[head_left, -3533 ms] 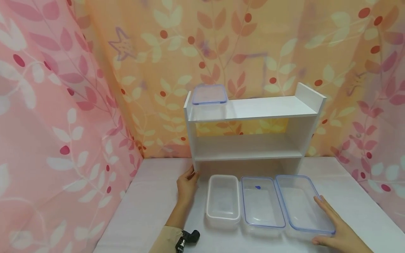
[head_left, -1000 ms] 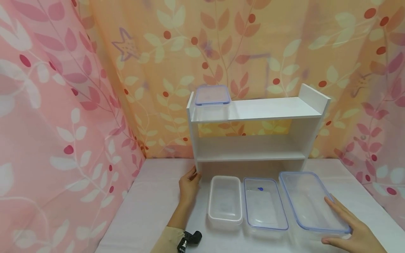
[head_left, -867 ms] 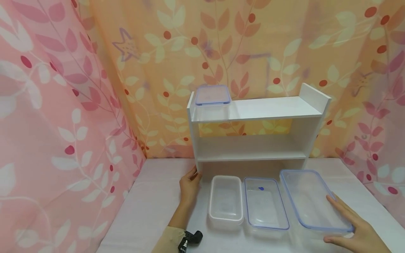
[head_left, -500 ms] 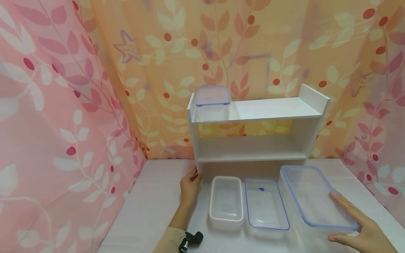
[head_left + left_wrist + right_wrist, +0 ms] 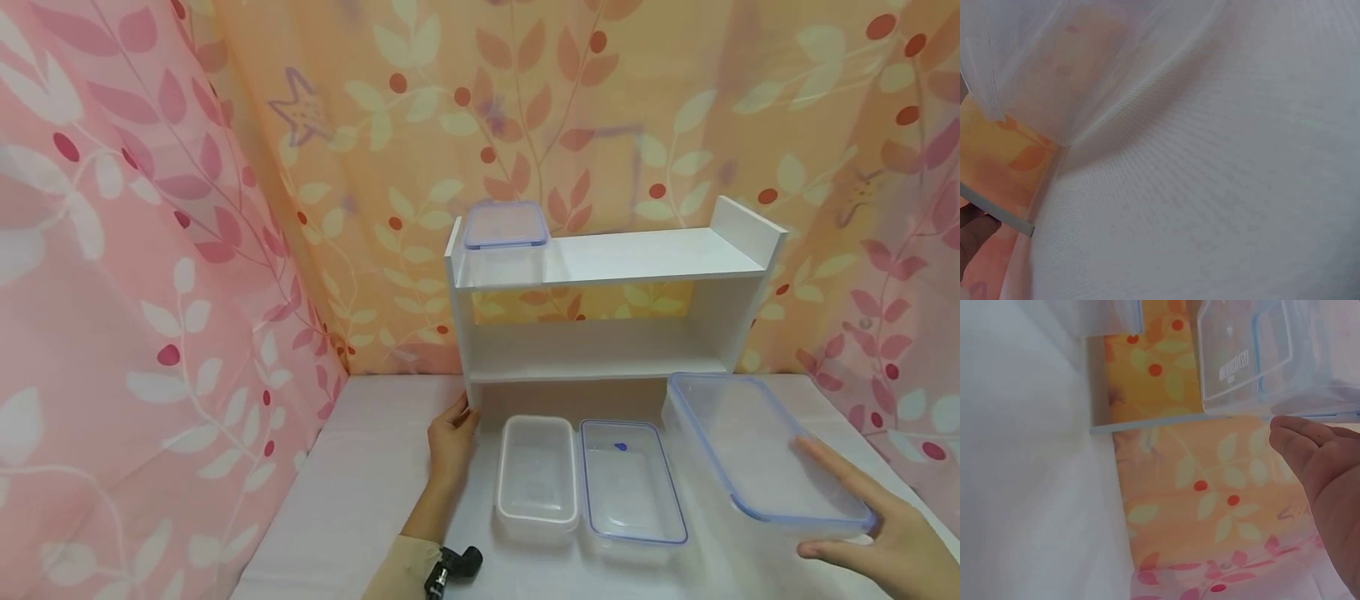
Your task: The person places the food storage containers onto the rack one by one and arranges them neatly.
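A white two-tier shelf [image 5: 637, 257] stands at the back of the table. My left hand [image 5: 450, 437] pinches the foot of its left side panel between thumb and fingers; in the left wrist view the fingers [image 5: 975, 231] show behind the panel's edge. My right hand [image 5: 888, 529] grips a clear food container [image 5: 757, 450] with a blue-rimmed lid by its near right corner, thumb low and fingers along the lid's side. This container is raised off the table in front of the shelf's right end. From below, its base [image 5: 1241, 356] shows in the right wrist view.
A white-lidded container [image 5: 536, 475] and a blue-rimmed one [image 5: 633, 483] with a small blue mark sit side by side on the white tabletop [image 5: 375, 467]. Another lidded container [image 5: 504, 242] rests on the shelf's top left. Patterned curtains [image 5: 360, 167] hang behind and beside.
My right hand has lifted the right container off the table, moving it up and slightly right, away from the middle one. My left hand stays on the shelf's panel.
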A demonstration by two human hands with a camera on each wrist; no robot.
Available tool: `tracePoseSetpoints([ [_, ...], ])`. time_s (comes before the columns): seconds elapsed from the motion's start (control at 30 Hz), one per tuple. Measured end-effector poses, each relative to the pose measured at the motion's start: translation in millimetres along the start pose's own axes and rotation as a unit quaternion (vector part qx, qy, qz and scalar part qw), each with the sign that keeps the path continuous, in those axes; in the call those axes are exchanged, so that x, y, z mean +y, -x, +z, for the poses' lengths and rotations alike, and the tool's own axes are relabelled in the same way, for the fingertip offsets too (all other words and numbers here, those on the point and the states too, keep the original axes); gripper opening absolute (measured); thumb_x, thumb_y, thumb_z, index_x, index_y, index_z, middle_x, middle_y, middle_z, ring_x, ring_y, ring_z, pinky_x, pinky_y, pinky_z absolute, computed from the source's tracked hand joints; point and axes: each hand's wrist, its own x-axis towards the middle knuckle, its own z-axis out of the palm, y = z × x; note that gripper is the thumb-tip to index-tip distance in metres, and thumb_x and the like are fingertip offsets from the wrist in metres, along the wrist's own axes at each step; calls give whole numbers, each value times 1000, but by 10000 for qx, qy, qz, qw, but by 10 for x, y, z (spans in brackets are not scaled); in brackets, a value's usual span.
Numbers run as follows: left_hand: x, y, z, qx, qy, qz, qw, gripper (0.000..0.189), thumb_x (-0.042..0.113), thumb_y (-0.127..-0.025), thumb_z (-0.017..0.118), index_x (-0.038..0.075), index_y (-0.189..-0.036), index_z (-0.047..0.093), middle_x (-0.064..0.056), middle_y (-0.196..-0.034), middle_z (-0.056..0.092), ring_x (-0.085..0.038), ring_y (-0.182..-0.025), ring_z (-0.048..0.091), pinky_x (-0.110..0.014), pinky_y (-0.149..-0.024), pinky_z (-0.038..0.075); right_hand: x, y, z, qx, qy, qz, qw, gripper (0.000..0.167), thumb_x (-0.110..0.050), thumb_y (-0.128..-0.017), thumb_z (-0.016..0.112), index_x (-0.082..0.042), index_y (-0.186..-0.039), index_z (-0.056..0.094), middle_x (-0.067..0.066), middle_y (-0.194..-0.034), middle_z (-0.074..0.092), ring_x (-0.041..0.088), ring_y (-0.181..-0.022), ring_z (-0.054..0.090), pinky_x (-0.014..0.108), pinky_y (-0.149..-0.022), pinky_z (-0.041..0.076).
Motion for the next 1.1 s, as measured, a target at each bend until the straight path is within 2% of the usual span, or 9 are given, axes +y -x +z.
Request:
tracePoseSetpoints([
  [0.17, -1, -2, 1, 17, -32, 29, 10000, 41, 14, -93, 76, 15, -134, 68, -5, -134, 67, -20, -107, 72, -20, -73, 57, -17, -65, -91, -97, -129, -148, 9998, 113, 22, -66, 81, -5, -162, 27, -8, -170, 21, -10, -139, 28, -5, -88, 31],
  [0.27, -3, -11, -1, 2, -25, 45, 10000, 41, 13, -93, 75, 15, -134, 68, -5, -133, 68, -20, -107, 72, -20, -74, 57, -47, -99, -151, -168, -172, -328, 9992, 116, 24, -63, 80, -3, -162, 25, -3, -172, 17, -4, -145, 22, -1, -99, 29],
  [0.43, -14, -26, 2, -4, -55, 84, 9999, 40, 12, -94, 75, 18, -133, 69, -3, -132, 69, -18, -105, 72, -24, -71, 58, -83, -178, -236, 40, -487, -842, 9953, 117, 29, -54, 79, 8, -157, 28, 7, -170, 24, 2, -146, 31, 4, -107, 29],
  [0.53, -15, -22, 2, 30, -65, 47, 10000, 40, 14, -93, 76, 21, -133, 70, -1, -131, 70, -17, -104, 73, -32, -69, 61, -83, -227, -279, 267, -518, -1012, 9932, 118, 30, -49, 80, 11, -155, 31, 3, -166, 33, -1, -134, 43, 0, -97, 34],
  [0.7, -19, -10, 24, 32, 16, 53, 10000, 41, 12, -93, 76, 18, -133, 70, -6, -131, 70, -19, -105, 73, -46, -66, 61, -109, -289, -384, 410, -359, -943, 9940, 121, 31, -45, 80, 11, -154, 32, -3, -162, 38, -4, -128, 44, 0, -91, 37],
  [0.77, -25, -9, 36, 23, 27, 53, 10000, 41, 11, -93, 75, 17, -134, 69, -6, -130, 70, -19, -105, 73, -47, -67, 61, -111, -309, -428, 378, -553, -956, 9932, 121, 31, -45, 79, 11, -154, 32, -2, -161, 39, -2, -128, 44, 0, -91, 38],
  [0.87, -34, -9, 46, 3, 21, 38, 10000, 41, 11, -94, 75, 17, -134, 69, -6, -130, 70, -17, -105, 73, -45, -70, 62, -87, -331, -484, 236, -1124, -1062, 9877, 119, 33, -47, 78, 13, -154, 29, -1, -160, 40, 0, -130, 46, 1, -91, 39],
  [0.93, -30, -9, 53, -11, 20, 31, 10000, 41, 12, -94, 75, 16, -134, 69, -5, -130, 70, -17, -105, 73, -45, -71, 62, -72, -342, -516, 160, -1257, -1076, 9861, 118, 33, -49, 77, 12, -155, 28, -1, -159, 41, 0, -130, 46, 2, -91, 40],
  [1.1, 5, -7, 64, 18, -12, -18, 10000, 41, 13, -93, 75, 18, -133, 70, -6, -129, 71, -18, -103, 73, -41, -67, 61, -88, -374, -592, 157, -582, -927, 9939, 121, 31, -52, 78, 6, -158, 27, -7, -158, 40, -2, -127, 45, 0, -87, 39],
])
